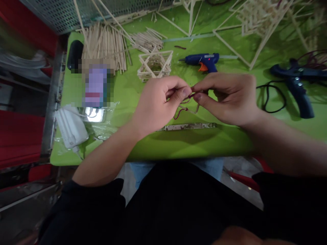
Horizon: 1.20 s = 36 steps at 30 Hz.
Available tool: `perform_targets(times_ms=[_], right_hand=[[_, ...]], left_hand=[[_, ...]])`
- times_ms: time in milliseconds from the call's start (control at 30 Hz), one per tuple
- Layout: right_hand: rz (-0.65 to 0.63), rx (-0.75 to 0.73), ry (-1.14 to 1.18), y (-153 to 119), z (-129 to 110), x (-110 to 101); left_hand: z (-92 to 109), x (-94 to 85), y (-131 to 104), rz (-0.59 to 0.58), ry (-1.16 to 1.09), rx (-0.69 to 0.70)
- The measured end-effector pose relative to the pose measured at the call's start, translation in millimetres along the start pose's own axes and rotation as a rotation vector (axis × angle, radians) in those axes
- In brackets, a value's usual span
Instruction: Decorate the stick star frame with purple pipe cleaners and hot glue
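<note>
My left hand (162, 102) and my right hand (227, 97) meet above the green table (153, 146). Between their pinched fingertips runs a thin dark red cord (191, 96), with a loose end hanging in a curl below. Just under the fingers shows part of a small wooden stick piece (197, 108), which the cord seems to go round; the rest of it is hidden by my hands. Beyond my left hand stands a small star-shaped frame of sticks (155, 64). A blue glue gun (204, 60) with an orange trigger lies beyond my right hand.
Piles of wooden sticks (107, 47), a black case (75, 54) and a white power bank (71, 126) are at left. Larger stick frames (258, 20) stand at the back right. A dark blue tool (298, 85) lies right. A flat strip (191, 126) lies near the front edge.
</note>
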State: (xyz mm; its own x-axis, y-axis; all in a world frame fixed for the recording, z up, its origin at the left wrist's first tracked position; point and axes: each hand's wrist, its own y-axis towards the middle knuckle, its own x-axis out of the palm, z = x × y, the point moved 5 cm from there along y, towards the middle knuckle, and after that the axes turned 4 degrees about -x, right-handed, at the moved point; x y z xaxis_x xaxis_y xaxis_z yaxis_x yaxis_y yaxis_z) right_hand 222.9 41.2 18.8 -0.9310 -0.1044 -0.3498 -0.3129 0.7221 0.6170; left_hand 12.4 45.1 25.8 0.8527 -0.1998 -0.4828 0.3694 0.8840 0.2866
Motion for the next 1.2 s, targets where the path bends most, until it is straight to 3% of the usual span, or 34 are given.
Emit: perform_targets(times_ms=[433, 767, 1200], right_hand=[[0.002, -0.040, -0.126, 2.4, -7.8, -1.4], [-0.184, 0.127, -0.006, -1.0, 0.2, 4.0], [-0.132, 0.446, 0.336, -1.3, 6.6, 12.1]], left_hand=[[-0.9, 1.7, -1.3, 0.009, 0.034, 0.032], [1.4, -1.5, 3.9, 0.049, 0.042, 0.055], [4.7, 2.2, -1.0, 0.060, 0.089, 0.123]])
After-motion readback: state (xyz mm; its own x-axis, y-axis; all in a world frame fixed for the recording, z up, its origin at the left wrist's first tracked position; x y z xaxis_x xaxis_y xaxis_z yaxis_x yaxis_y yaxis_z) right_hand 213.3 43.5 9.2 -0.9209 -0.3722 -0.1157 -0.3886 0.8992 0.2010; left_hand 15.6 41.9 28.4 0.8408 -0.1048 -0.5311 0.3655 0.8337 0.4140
